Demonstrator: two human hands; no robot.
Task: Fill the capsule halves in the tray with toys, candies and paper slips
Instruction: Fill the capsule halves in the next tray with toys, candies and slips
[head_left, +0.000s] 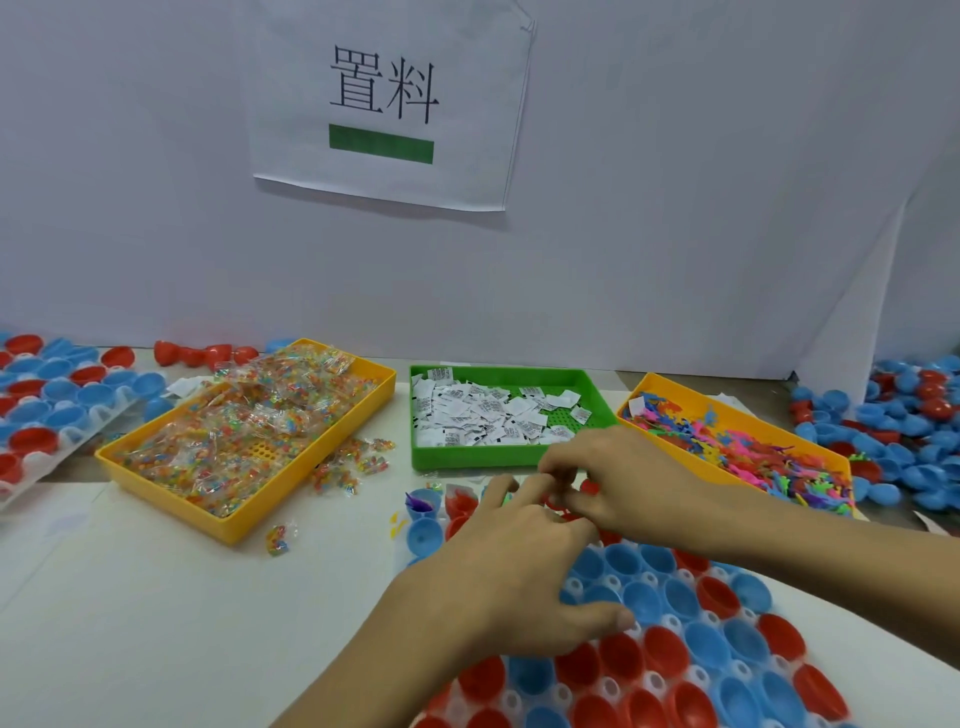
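At the left, a yellow plastic tray of wrapped candies (156, 460). Then the green plastic tray of white paper slips (597, 400). The left hand (498, 577) rests relaxed on the clear tray of red and blue capsule halves (675, 670). The right hand (623, 475) pinches something small I cannot identify. At the right, a yellow tray of colourful toys (831, 457).

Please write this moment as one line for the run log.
stage: filling far row | left hand: over capsule tray | right hand: grip pinching small item, unclear | slips: green tray | near capsule halves: empty
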